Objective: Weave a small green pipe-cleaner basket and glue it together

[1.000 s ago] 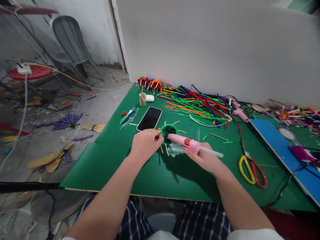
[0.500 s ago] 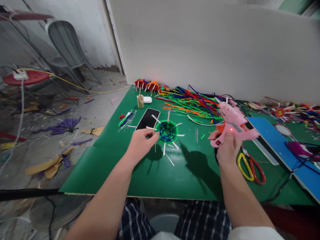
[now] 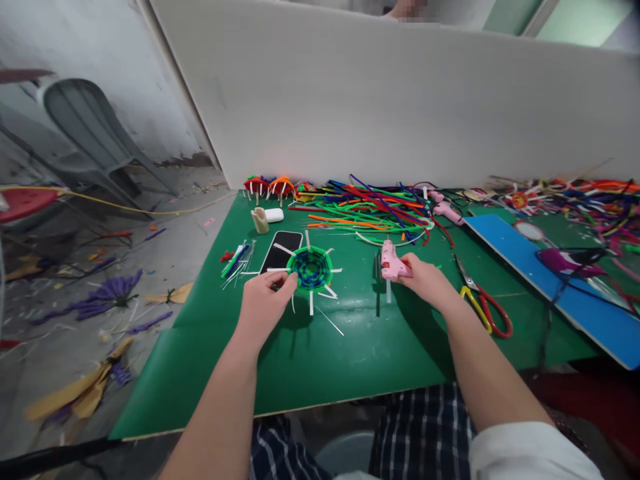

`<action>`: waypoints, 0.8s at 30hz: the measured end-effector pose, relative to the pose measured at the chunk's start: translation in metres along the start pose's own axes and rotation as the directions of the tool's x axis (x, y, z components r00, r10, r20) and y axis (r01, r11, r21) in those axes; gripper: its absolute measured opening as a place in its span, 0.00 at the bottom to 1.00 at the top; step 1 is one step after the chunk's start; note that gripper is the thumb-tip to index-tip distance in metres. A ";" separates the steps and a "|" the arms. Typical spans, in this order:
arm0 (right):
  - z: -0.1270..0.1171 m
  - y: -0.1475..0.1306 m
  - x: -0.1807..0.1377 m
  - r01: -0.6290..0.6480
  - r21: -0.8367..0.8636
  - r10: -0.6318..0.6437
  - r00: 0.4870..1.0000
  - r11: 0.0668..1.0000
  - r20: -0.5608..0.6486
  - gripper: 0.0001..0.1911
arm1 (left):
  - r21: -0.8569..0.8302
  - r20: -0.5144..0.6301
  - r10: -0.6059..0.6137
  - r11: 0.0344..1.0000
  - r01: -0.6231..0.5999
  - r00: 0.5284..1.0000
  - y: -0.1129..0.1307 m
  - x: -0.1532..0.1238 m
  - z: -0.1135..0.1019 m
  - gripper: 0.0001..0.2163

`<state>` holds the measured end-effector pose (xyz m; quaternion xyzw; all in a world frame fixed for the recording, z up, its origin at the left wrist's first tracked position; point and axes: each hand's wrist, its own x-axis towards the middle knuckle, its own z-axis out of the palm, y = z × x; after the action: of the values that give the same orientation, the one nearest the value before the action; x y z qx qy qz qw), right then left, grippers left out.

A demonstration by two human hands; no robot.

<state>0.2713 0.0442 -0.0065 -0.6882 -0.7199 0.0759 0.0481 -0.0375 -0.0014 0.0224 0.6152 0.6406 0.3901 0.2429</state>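
Lowered from mid-air, the pink plastic hot-glue gun (image 3: 391,262) now rests on the green tabletop (image 3: 350,347), right hand (image 3: 425,283) wrapped around it, well right of the black smartphone (image 3: 281,251). Just beside that phone's right edge lies the round green-and-blue woven disc with white spokes (image 3: 311,269), left hand (image 3: 263,303) pinching its rim. Probably light, springy: hold the rim, not spokes.

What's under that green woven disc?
Green table and part of the black phone show around the woven disc. Directly beneath is hidden; the left hand covers its near rim.
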 end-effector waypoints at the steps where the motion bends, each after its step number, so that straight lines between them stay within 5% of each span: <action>1: 0.001 0.002 0.001 -0.002 -0.001 0.002 1.000 1.000 0.004 0.19 | 0.009 0.001 -0.003 1.000 0.003 1.000 0.000 0.000 0.000 0.15; 11: 0.008 0.015 -0.004 -0.028 -0.009 0.029 0.999 1.000 0.044 0.19 | 0.062 0.003 0.002 0.998 -0.002 1.000 0.000 0.001 0.000 0.15; 15: -0.008 0.034 -0.009 0.048 0.010 -0.049 0.999 0.999 0.017 0.23 | 0.065 0.020 0.000 0.998 -0.001 1.000 -0.001 0.002 0.001 0.15; 19: -0.032 0.062 -0.002 0.003 -0.108 -0.016 0.993 0.994 -0.115 0.15 | 0.076 0.012 0.014 0.997 -0.015 1.000 -0.002 0.002 0.002 0.15; 24: -0.025 0.069 0.021 0.083 -0.184 -0.087 0.996 0.979 -0.017 0.11 | 0.079 0.019 0.029 0.996 -0.031 0.999 -0.001 0.002 0.004 0.15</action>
<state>0.3427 0.0690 0.0053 -0.6592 -0.7520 -0.0015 -0.0032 -0.0350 0.0014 0.0195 0.6374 0.6440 0.3625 0.2181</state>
